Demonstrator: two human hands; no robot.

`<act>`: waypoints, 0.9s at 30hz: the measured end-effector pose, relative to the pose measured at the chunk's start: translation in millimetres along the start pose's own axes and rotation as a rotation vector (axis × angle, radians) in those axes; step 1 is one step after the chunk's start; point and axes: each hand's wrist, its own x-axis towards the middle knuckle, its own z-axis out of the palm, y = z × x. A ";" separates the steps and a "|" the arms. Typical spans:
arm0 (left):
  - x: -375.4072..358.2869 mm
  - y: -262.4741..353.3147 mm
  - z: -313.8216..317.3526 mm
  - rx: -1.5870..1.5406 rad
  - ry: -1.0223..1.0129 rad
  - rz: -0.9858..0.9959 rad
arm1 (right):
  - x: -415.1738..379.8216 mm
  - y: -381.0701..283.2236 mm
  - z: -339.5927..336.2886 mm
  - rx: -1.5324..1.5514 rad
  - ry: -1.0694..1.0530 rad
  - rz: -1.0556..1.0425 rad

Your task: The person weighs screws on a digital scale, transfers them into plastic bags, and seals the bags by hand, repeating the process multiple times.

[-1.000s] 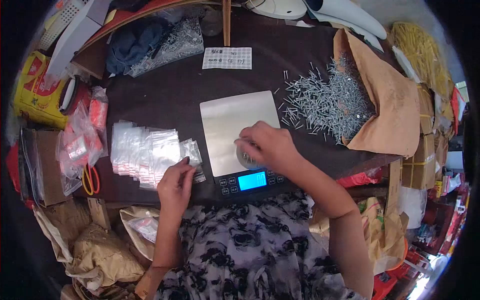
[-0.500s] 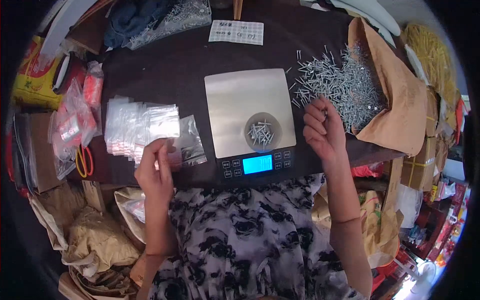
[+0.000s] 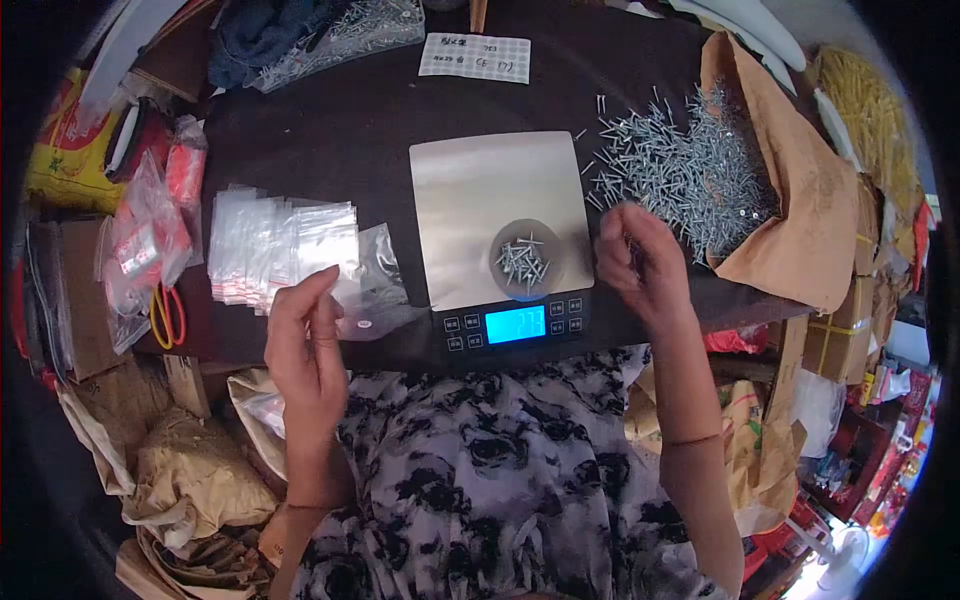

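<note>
My left hand (image 3: 308,335) is closed in a pinch at the left edge of a clear plastic zip bag (image 3: 385,312). Left of it, a fanned stack of similar zip bags (image 3: 240,245) lies on the table. My right hand (image 3: 642,262), fingers curled, hovers between the scale and a pile of small silver screws (image 3: 665,155); whatever is in its fingers is hidden. A flat digital kitchen scale (image 3: 465,200) has a lit blue display (image 3: 515,324). On its plate, a small round dish (image 3: 553,262) holds several screws (image 3: 522,262).
The loose screws spill from an open brown paper bag (image 3: 800,190) at right. At the back are a sheet of round stickers with handwriting (image 3: 474,58) and a clear bag of screws (image 3: 350,45). Scissors with orange handles (image 3: 166,318) and packaged bags (image 3: 150,245) lie at left.
My right hand has moved slightly left, toward the scale. My left hand has dipped a little, and the zip bag beside it has shifted. The display's number has changed.
</note>
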 end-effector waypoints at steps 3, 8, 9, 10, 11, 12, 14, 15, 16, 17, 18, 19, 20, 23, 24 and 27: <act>0.3 -0.1 -0.3 0.050 -0.020 0.038 | 5.8 -2.6 7.8 0.060 -0.169 0.017; 1.3 6.3 0.0 0.028 -0.010 0.015 | 16.0 -1.6 22.5 -0.703 -0.169 -0.194; 1.8 6.5 0.4 0.036 -0.003 0.037 | 17.8 -1.0 28.6 -0.867 -0.163 -0.299; 2.1 7.5 0.7 0.031 -0.010 0.036 | 17.2 -3.6 34.8 -0.960 -0.163 -0.293; 2.5 8.9 1.2 0.026 -0.017 0.035 | 15.1 -7.5 41.8 -1.053 -0.162 -0.287; 2.8 9.9 1.3 0.022 -0.024 0.034 | 13.7 -9.1 45.8 -1.146 -0.162 -0.280; 3.0 11.0 1.0 0.032 -0.049 0.032 | 12.6 -7.4 47.3 -1.429 -0.197 -0.395; 2.9 11.3 1.1 0.036 -0.062 0.032 | 12.6 -6.6 47.7 -1.570 -0.214 -0.453; 2.5 11.3 1.8 0.031 -0.060 0.033 | 13.4 -5.4 48.4 -1.618 -0.219 -0.419; 2.0 11.1 2.8 0.026 -0.058 0.034 | 14.3 -3.9 49.3 -1.665 -0.223 -0.384; 1.9 11.0 3.3 0.020 -0.055 0.037 | 14.8 -3.5 49.8 -1.713 -0.226 -0.349; 2.0 11.0 3.0 0.019 -0.061 0.049 | 14.7 -5.0 49.6 -1.667 -0.233 -0.363; 1.9 11.4 2.2 0.018 -0.067 0.059 | 14.2 -7.5 48.6 -1.620 -0.241 -0.377; 1.6 15.8 -0.5 -0.027 -0.107 0.037 | 13.8 -14.0 40.7 -1.225 -0.337 -0.414; 1.7 18.5 -0.7 -0.050 -0.127 0.020 | 13.5 -15.9 36.1 -1.050 -0.373 -0.420; 2.4 27.4 3.7 -0.092 -0.228 0.092 | 16.9 -18.3 15.4 0.045 -0.592 0.129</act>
